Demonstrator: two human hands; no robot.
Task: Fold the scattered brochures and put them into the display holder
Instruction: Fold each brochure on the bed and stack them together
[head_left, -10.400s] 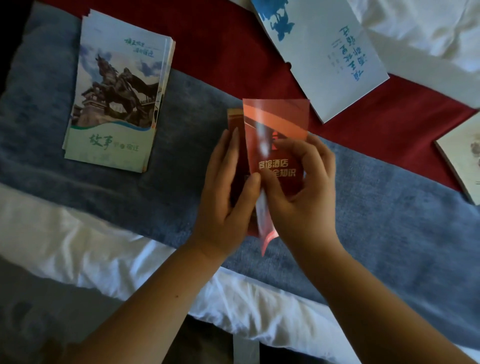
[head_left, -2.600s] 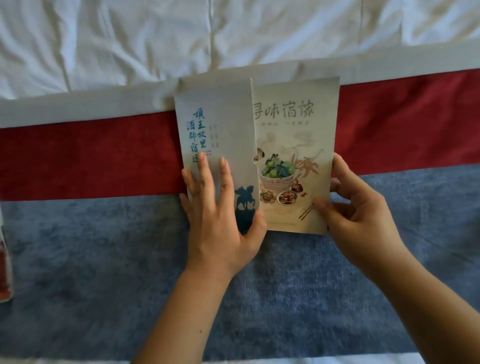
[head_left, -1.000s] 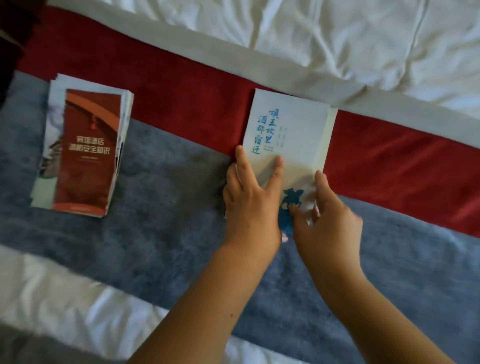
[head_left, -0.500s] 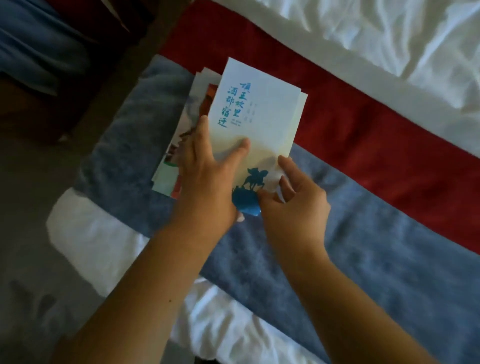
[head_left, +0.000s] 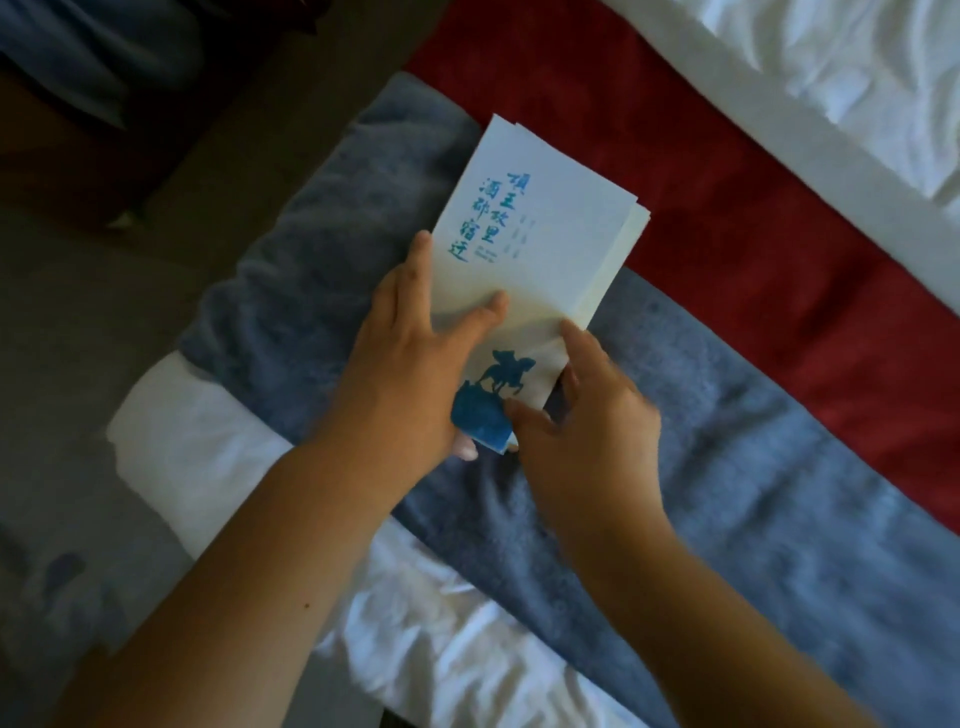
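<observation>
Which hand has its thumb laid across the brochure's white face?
The left hand: fingers along the left edge of the brochure, thumb across its face. The right hand holds the lower right corner instead, beside the blue horseman print.

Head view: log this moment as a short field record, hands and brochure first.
brochure: white brochure, blue lettering and horse silhouette, folded, layered edges showing at its right side
left hand: left hand grips its left edge, thumb on the cover
right hand: right hand pinches its lower right corner, blurred
surface: grey-blue runner beside a red band on white bedding
</observation>
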